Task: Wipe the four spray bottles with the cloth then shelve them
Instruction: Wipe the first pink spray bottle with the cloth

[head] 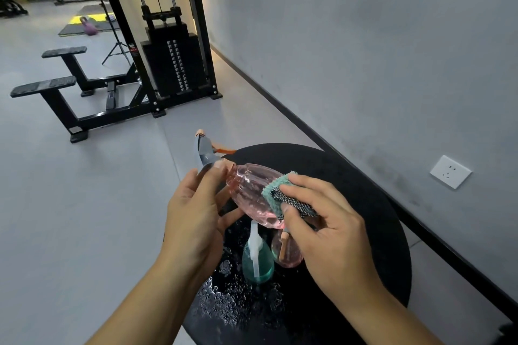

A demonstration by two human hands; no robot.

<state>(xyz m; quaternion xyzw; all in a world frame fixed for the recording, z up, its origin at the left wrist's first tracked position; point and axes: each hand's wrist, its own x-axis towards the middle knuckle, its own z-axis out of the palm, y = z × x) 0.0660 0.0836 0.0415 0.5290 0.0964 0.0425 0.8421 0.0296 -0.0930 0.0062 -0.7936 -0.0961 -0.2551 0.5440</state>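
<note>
Pink spray bottle [252, 193] gripped at its neck by left hand [193, 215]; right hand [328, 229] pinches cloth [283, 196] against it.

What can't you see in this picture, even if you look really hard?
Head view only:
- Fourth spray bottle: not found; only the held pink bottle, a teal bottle and another pink bottle show.
- That second pink bottle: partly hidden by the right hand.
- The shelf for them: can't be picked out.
- Round black table: near edge cut off.
</note>
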